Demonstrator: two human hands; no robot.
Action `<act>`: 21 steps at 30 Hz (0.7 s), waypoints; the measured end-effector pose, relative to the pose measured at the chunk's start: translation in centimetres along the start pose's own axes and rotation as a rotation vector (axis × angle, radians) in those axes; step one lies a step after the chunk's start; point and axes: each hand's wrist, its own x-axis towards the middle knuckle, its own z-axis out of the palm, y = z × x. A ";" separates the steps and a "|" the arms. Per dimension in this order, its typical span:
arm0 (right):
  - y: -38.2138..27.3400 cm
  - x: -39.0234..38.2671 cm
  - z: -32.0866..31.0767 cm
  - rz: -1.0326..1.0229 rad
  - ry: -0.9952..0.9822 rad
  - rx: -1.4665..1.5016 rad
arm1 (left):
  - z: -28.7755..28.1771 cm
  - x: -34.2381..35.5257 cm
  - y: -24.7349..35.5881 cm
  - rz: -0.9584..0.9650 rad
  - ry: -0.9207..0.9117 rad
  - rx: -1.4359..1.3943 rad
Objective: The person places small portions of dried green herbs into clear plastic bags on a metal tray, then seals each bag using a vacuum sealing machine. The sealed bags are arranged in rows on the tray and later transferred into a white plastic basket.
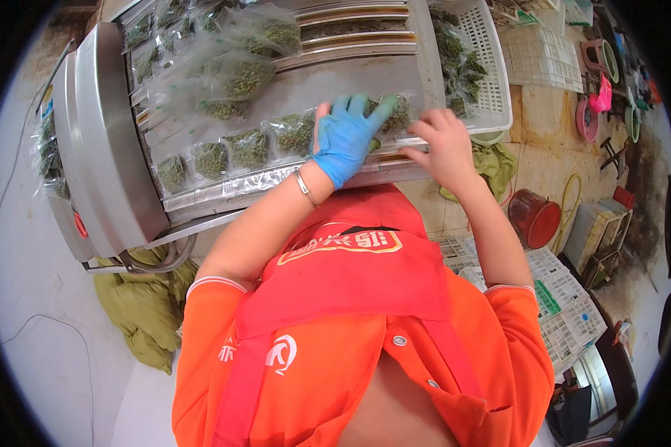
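Upper centre: best keep the clear plastic bag of green berries (pixel 402 117) flat; blue-gloved left hand (pixel 344 139) splayed, bare right hand (pixel 449 146) grip unclear.

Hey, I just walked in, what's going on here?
A person is handling a clear bag of green produce on a metal machine. The blue-gloved left hand is over it and the bare right hand is at its right side; whether either grip is closed isn't clear. More filled bags line the near edge, others are piled behind, and a white basket at the right holds more greens.
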 end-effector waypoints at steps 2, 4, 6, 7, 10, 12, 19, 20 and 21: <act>-0.4 -0.3 0.0 -0.014 -0.234 -0.002 | 1.6 0.5 -1.2 0.164 0.048 0.109; -0.2 0.2 0.4 0.013 -0.292 0.004 | 1.0 1.7 -1.8 0.321 0.038 0.188; 0.0 0.8 -0.1 0.125 -0.544 0.037 | 0.1 2.4 -1.8 0.312 -0.099 0.155; 0.0 0.6 0.0 0.112 -0.503 0.044 | -0.4 2.7 -1.9 0.322 -0.126 0.155; 0.0 -0.3 0.6 0.026 -0.267 0.096 | -0.5 3.0 -2.1 0.340 -0.149 0.182; 0.0 -1.3 1.4 -0.082 0.041 0.187 | -0.6 3.0 -2.0 0.319 -0.168 0.161; -0.5 -3.8 1.3 -0.208 -0.001 0.156 | 0.8 -0.8 0.2 0.193 0.002 0.063; -0.9 -3.7 0.7 -0.229 0.003 0.179 | 0.8 -1.6 0.7 0.141 0.042 0.017; -1.2 -3.8 0.3 -0.249 0.004 0.201 | 0.4 -2.5 1.0 0.133 0.084 -0.043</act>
